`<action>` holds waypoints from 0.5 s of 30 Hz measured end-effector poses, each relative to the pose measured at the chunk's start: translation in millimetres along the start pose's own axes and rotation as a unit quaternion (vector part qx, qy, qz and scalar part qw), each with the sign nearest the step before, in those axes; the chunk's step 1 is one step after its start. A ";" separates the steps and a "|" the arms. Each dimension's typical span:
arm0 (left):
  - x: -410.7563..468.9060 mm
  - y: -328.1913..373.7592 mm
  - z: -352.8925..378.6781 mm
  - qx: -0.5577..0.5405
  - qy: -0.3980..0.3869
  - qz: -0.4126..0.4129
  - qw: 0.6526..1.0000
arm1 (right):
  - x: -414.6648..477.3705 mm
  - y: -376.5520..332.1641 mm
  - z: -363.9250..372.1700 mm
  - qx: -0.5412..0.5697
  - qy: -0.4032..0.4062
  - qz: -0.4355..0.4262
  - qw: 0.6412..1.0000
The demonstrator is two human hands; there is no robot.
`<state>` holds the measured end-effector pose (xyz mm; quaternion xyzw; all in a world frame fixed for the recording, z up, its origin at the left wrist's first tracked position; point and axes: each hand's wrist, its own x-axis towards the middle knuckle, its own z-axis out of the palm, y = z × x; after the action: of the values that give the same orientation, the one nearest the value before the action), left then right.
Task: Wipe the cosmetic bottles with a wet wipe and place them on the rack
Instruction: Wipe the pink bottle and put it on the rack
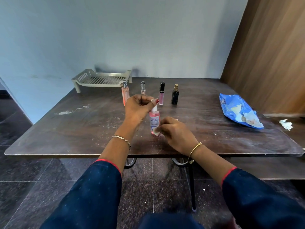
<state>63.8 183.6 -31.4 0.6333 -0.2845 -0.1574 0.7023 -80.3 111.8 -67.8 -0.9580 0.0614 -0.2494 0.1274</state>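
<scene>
A pink spray bottle point(154, 120) stands upright near the middle of the dark table point(82, 129). My left hand point(137, 108) pinches its white top. My right hand point(175, 132) presses a small white wet wipe point(156, 130) against the bottle's lower side. Behind stand a peach spray bottle point(125, 93), a slim clear tube point(143, 88), a pink lip gloss point(161, 93) and a black perfume bottle point(175, 95). The beige perforated rack point(102, 80) sits at the back left with nothing on it.
A blue wet-wipe pack point(237, 111), open, lies at the right. A crumpled white wipe point(286, 124) lies beyond it near the wooden panel point(267, 55). White dust specks mark the tabletop. A blue-grey wall backs the table.
</scene>
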 end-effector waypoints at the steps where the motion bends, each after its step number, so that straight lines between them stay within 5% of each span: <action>1: -0.2 1.5 1.0 0.001 0.001 -0.004 1.000 | 2.7 0.2 -2.6 -0.006 0.012 -0.006 1.000; 7: 0.6 8.3 8.0 0.041 0.005 -0.008 0.999 | 21.1 -5.6 -11.4 -0.061 0.090 -0.034 0.994; 15: 8.8 5.1 10.7 0.071 0.015 -0.006 0.997 | 1.2 -5.3 4.3 -0.171 -0.087 -0.049 0.980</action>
<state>63.6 170.7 -24.3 0.6853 -0.2807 -0.1313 0.6591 -76.8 117.6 -69.4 -0.9855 0.0448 -0.1572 -0.0457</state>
